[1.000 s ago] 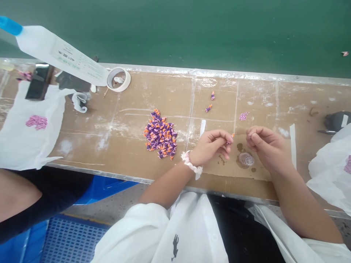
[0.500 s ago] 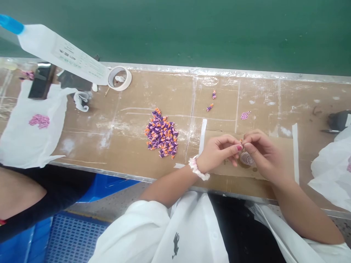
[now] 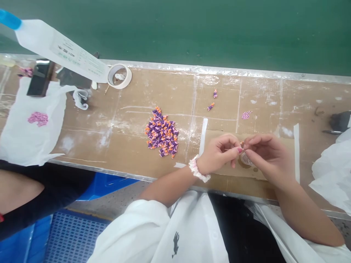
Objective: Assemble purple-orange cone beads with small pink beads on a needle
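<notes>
A tall white plastic bottle [image 3: 65,51] with a blue cap stands far left, its dark and green printed characters too blurred to read. A black animal print [image 3: 176,244] marks the white shirt [image 3: 203,233].

The left hand [image 3: 221,153] pinches a tiny orange-topped figure [image 3: 241,143] above a clear round cup [image 3: 246,159]; the right hand [image 3: 265,155] curves its fingertips up to it, though whether they grip anything I cannot tell. Purple-and-orange figures sit in a knobbly heap [image 3: 161,133] to the left.

Pale tape strips [image 3: 297,153] edge the card [image 3: 236,171]. Brown tabletop [image 3: 131,146] stretches from the heap to a glossy metallic far edge [image 3: 170,68], two loose figures [image 3: 210,106] and pink bits [image 3: 246,115] lying beyond the hands.
</notes>
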### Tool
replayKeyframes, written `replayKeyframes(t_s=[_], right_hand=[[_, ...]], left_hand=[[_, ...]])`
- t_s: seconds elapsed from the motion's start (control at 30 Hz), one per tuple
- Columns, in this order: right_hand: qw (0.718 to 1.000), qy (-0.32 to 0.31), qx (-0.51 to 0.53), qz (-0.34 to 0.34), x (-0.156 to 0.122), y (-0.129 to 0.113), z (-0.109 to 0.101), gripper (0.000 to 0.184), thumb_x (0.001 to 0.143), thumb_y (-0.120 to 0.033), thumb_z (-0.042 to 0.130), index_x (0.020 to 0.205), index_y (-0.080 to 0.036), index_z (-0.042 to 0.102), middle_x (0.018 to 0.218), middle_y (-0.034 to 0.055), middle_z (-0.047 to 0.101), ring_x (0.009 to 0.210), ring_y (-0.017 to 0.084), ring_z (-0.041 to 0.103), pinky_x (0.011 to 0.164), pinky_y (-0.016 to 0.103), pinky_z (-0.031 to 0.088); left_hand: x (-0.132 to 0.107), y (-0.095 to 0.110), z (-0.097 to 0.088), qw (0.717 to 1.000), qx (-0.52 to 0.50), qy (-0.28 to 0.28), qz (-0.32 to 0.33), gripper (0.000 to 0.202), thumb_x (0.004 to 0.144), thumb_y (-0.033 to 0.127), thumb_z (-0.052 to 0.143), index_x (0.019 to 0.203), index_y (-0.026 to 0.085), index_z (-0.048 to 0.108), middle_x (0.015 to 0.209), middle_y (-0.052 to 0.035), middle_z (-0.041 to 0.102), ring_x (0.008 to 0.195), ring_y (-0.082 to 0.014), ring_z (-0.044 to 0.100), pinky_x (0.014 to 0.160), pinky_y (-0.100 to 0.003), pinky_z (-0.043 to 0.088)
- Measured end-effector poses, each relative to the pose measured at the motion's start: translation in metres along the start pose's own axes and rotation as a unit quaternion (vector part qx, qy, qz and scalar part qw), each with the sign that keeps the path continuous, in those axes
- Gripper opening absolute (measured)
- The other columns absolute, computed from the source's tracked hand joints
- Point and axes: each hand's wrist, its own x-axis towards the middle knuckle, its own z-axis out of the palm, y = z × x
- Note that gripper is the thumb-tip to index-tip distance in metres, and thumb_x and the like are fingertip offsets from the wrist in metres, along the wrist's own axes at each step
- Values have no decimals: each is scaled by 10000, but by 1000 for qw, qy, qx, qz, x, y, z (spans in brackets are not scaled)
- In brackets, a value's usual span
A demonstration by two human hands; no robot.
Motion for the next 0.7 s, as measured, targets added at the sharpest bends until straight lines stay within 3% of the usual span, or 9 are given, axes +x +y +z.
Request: replayKeyframes(t_s=[0.27, 0.47, 0.7], right_hand=[[1000, -27, -3, -3, -1, 4, -2, 108, 870, -182, 662, 922, -256, 603, 811, 1, 631, 663, 136, 597, 511, 251, 474], [997, -66, -8, -26, -2, 7, -6, 126, 882, -156, 623, 960, -250, 592, 757, -9, 598, 649, 136, 566, 544, 270, 466], [993, -97, -46, -43, -2, 9, -12, 163, 901, -140, 587, 1010, -261, 589, 794, -1, 583, 680, 140, 546, 607, 297, 487]], left_hand=[[-2, -1, 0, 994, 89, 7, 63, 314, 843, 438, 659, 742, 150, 582, 904, -27, 548, 525, -30, 560, 492, -187, 464], [-3, -1, -1, 943, 270, 14, 194, 181, 865, 295, 601, 732, 172, 609, 873, -63, 596, 663, -91, 548, 554, -206, 460], [-3, -1, -6, 922, 329, -8, 206, 181, 887, 304, 575, 762, 185, 632, 917, -80, 636, 627, -92, 539, 584, -230, 474]])
